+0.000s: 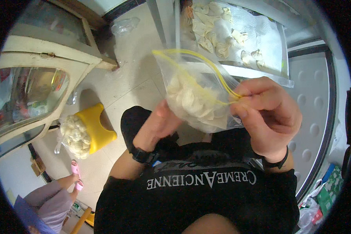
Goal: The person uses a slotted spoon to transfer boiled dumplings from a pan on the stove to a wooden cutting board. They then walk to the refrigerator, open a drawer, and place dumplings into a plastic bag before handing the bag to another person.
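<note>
My right hand (pixel 269 117) pinches one corner of a clear zip bag (pixel 231 117) between thumb and fingers, beside its yellow zip strip. The bag's mouth gapes toward the upper left. Pale folded dumplings (pixel 190 101), probably wontons, fill its lower part. Against the bag's lower left side is my left hand (pixel 161 122), blurred by motion; its fingers are partly hidden behind the bag, so its grip is unclear. Just beyond the bag, a pulled-out freezer drawer (pixel 285 58) holds more wontons (pixel 207 32) spread on white paper towel (pixel 259 35).
An open freezer door (pixel 310 87) stands on the right, plastic bags (pixel 308 213) below it. At left, a yellow stool (pixel 101 128) carries a bag of pale dumplings (pixel 76 137) near a glass-fronted cabinet (pixel 87 58). Another person in pink slippers (pixel 75 168) is at lower left.
</note>
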Available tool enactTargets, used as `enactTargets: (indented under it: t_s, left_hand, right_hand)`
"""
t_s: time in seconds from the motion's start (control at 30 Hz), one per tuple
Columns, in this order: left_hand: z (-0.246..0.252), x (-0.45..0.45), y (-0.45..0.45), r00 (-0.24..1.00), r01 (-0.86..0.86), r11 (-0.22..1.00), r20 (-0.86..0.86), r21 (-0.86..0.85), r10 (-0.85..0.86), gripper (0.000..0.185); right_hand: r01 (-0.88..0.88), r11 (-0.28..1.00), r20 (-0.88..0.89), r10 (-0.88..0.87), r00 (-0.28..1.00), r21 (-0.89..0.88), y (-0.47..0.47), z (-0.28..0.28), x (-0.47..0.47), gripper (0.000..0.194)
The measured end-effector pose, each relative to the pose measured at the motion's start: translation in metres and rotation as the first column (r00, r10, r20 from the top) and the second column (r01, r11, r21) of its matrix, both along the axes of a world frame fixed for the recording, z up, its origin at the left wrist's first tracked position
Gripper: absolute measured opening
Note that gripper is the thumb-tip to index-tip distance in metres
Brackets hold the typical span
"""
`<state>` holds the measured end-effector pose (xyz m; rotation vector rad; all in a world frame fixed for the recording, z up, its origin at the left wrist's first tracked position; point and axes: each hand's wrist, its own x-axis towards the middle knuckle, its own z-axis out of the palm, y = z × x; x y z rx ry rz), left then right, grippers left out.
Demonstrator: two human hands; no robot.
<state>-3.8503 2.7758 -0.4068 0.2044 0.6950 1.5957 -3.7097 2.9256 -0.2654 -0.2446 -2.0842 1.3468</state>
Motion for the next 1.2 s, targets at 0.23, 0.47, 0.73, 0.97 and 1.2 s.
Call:
enactTargets:
  t_s: [0.23,0.47,0.73,0.97,1.2]
  left_hand:
    - [0.003,0.007,0.015,0.989,-0.096,0.993,0.116,0.063,0.088,0.099]
    - [-0.004,-0.012,0.004,0.996,-0.084,0.995,-0.019,0.057,0.085,0.096]
    - [-0.012,-0.014,-0.002,0.998,-0.052,0.994,-0.023,0.092,0.054,0.095]
    - [-0.017,-0.016,-0.010,0.992,-0.086,0.995,0.099,0.047,0.081,0.086]
    - [-0.032,-0.017,-0.021,0.990,-0.063,0.995,0.120,-0.071,0.071,0.085]
  right_hand:
    - [0.000,0.980,0.114,0.023,0.993,-0.197,-0.009,-0.005,-0.002,0.007]
    - [-0.107,0.981,0.428,0.027,0.903,0.165,0.017,0.001,-0.008,0.032]
    - [-0.202,0.962,0.539,0.074,0.839,0.183,0.014,-0.026,-0.023,0.051]
    - [-0.286,0.902,0.426,0.131,0.895,0.323,0.024,-0.037,-0.026,0.040]
    - [-0.353,0.902,0.298,0.275,0.914,0.249,0.027,-0.051,-0.028,0.035]
